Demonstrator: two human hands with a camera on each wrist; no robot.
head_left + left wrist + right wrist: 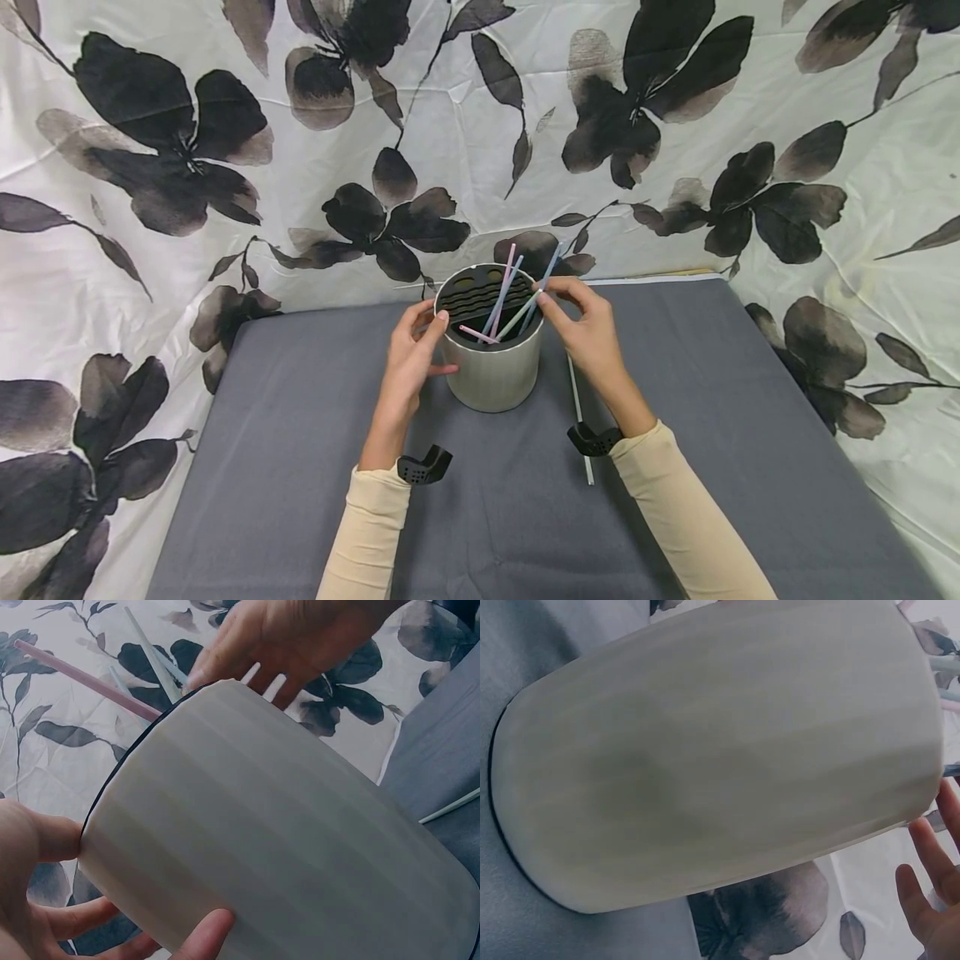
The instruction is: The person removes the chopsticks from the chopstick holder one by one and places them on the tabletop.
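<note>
A round pale grey desk organizer [491, 383] with a black slotted insert [480, 296] stands on the cloth-covered table. Several drinking straws lean out of it: pink [507, 275], light blue [552, 265] and pale green [519, 315]. My left hand [408, 350] grips the organizer's left side, thumb at the rim and the other fingers around the wall. At the right rim, my right hand [588, 329] pinches a straw between thumb and forefinger; whether the blue or the pale green one, I cannot tell. Its other fingers spread outside the wall in the right wrist view.
A whitish straw [579, 408] lies on the grey tablecloth [300, 433], partly under my right wrist. Floral cloth [517, 192] hangs close behind the table's back edge. Each wrist wears a black camera mount [424, 465].
</note>
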